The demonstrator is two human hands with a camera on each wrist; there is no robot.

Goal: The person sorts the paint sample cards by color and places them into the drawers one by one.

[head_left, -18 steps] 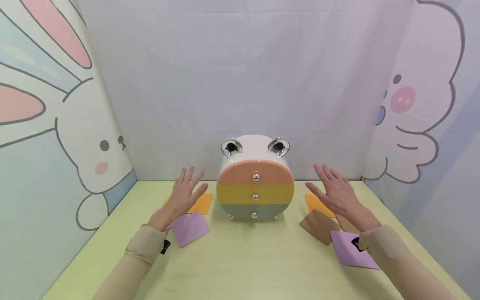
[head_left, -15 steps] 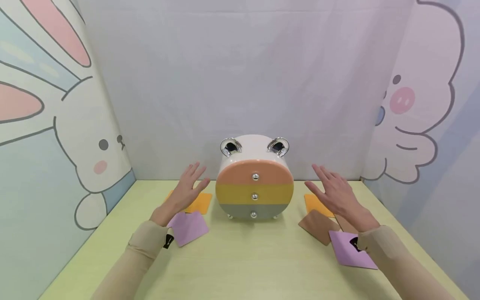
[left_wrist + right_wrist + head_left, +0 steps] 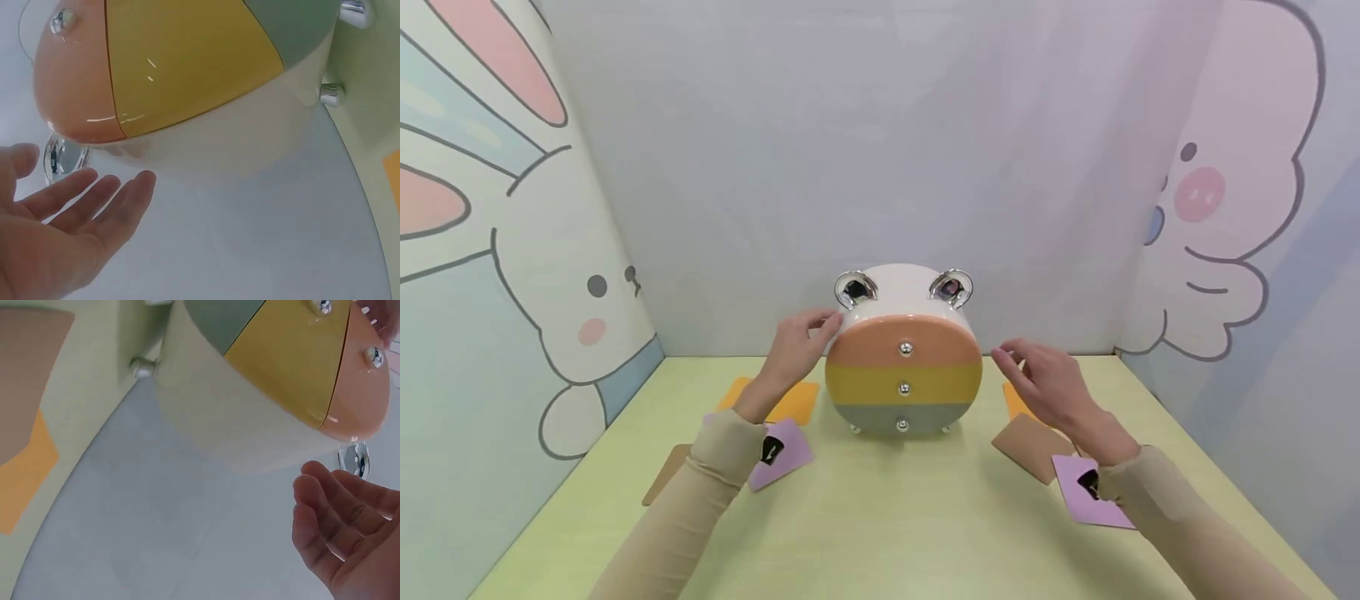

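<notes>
In the head view a small white drawer box (image 3: 904, 367) stands in the middle on short silver feet. Its rounded front has an orange, a yellow and a grey-green drawer, each with a silver knob. Two silver ear-like rings sit on top. My left hand (image 3: 795, 350) is at the box's upper left side with fingers relaxed; whether the fingertips touch it I cannot tell. To the right of the box hovers my right hand (image 3: 1051, 379), apart from it, fingers slightly bent and holding nothing. Both wrist views show the hands beside the box's side wall.
Orange (image 3: 793, 404), purple (image 3: 781, 454) and brown (image 3: 667, 473) cards lie on the table at the left. On the right are more cards, orange (image 3: 1018, 404), brown (image 3: 1032, 446) and purple (image 3: 1086, 496). A pale curtain (image 3: 880, 167) hangs behind; printed walls flank the table.
My left hand has moved right and up to the box's side. The right hand has shifted slightly left toward the box, its fingers now more bent. The box and cards stay put.
</notes>
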